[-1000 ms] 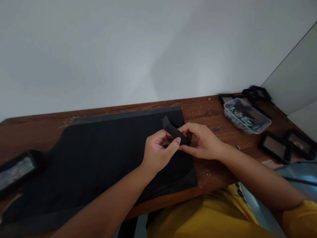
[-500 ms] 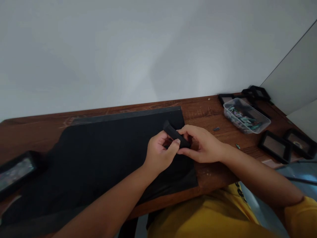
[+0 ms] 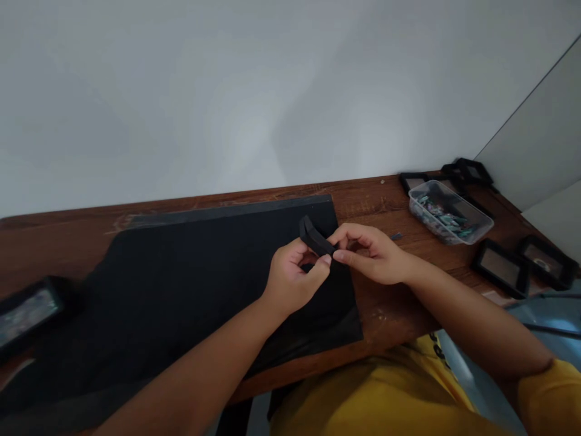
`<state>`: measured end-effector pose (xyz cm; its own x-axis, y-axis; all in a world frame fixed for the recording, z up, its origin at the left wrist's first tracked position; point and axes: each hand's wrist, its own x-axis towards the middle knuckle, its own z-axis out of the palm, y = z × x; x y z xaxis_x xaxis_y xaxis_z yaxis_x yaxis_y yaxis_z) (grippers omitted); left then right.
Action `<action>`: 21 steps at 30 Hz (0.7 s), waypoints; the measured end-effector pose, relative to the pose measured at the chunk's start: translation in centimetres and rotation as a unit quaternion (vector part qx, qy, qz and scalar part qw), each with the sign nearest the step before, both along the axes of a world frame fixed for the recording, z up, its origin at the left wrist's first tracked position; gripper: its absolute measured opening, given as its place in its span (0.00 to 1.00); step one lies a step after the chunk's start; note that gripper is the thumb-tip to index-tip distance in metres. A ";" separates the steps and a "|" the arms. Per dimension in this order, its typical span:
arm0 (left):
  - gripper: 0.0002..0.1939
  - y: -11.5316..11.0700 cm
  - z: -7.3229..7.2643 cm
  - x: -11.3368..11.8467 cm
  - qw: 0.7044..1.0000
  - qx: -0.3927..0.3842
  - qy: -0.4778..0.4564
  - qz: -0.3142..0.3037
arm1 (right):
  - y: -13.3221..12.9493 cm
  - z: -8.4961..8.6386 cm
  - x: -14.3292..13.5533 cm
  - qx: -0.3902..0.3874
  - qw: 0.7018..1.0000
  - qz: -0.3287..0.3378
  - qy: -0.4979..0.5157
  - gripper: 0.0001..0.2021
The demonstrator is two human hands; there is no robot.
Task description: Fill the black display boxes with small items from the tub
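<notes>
One black-framed case [image 3: 62,297] of shiny bits, one black sheet [image 3: 181,284] on the tabletop [image 3: 394,312], left hand [image 3: 295,277] and right hand [image 3: 379,254], each grip pinching one black strip [image 3: 312,235] above it, one clear tub [image 3: 479,234] of greenish pieces [image 3: 447,218], two black frames [image 3: 515,289] nearby.

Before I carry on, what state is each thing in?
Black piece: angled, pinched by both hands.
Left hand: closed on it.
Right hand: closed on its near end.
Black sheet: spread over the table.
Clear tub: lidless, partly filled with small pieces.
Left-side black frame: lying down, partly out of view.
</notes>
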<state>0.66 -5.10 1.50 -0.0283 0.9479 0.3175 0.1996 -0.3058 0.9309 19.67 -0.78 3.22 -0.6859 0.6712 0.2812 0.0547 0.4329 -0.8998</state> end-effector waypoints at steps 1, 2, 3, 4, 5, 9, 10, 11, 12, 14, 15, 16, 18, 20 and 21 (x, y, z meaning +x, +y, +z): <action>0.07 0.0 0.0 -0.1 1.000 0.007 -0.001 -0.005 | 0.1 0.0 0.0 -0.020 1.000 0.001 0.011 0.08; 0.07 0.1 0.0 -0.1 1.000 0.013 -0.001 -0.009 | 0.3 0.0 0.1 -0.039 0.999 0.003 0.025 0.08; 0.06 0.1 0.0 -0.2 1.000 0.018 -0.001 -0.013 | 0.4 0.0 0.1 -0.055 0.998 0.006 0.039 0.09; 0.06 0.1 0.0 -0.3 1.000 0.020 -0.001 -0.018 | 0.5 0.0 0.1 -0.068 0.996 0.008 0.053 0.09; 0.06 0.1 0.1 -0.3 1.000 0.022 -0.002 -0.022 | 0.6 0.0 0.1 -0.078 0.995 0.006 0.064 0.10; 0.05 0.2 0.0 -0.7 0.999 0.033 -0.008 -0.031 | 1.0 -0.3 0.2 -0.068 0.993 -0.059 0.080 0.10; 0.05 0.2 -0.1 -0.7 0.999 0.033 -0.006 -0.031 | 1.2 -0.4 0.2 -0.054 0.991 -0.088 0.085 0.09; 0.05 0.3 -0.2 -0.8 0.999 0.032 -0.005 -0.033 | 1.3 -0.5 0.2 -0.037 0.988 -0.118 0.088 0.08; 0.05 0.3 -0.4 -0.9 0.999 0.028 -0.003 -0.036 | 1.5 -0.6 0.3 -0.017 0.985 -0.148 0.087 0.08; 0.06 0.4 -0.6 -1.0 0.999 0.016 -0.002 -0.043 | 1.7 -0.7 0.3 0.030 0.975 -0.203 0.081 0.07; 0.06 0.4 -0.7 -1.0 0.999 0.009 -0.001 -0.048 | 1.8 -0.8 0.3 0.058 0.970 -0.224 0.078 0.07; 0.06 0.3 -0.8 -1.1 0.999 0.003 -0.001 -0.052 | 1.9 -0.8 0.3 0.087 0.964 -0.240 0.076 0.08; 0.08 0.3 -0.8 -1.1 0.998 -0.012 -0.009 -0.063 | 1.8 -0.7 0.4 0.140 0.953 -0.258 0.071 0.08; 0.13 0.3 -0.8 -1.0 0.995 -0.030 -0.039 -0.091 | 1.7 -0.5 0.4 0.184 0.945 -0.264 0.057 0.09; 0.18 0.4 -0.8 -0.9 0.991 -0.043 -0.060 -0.107 | 1.6 -0.4 0.4 0.200 0.942 -0.266 0.047 0.09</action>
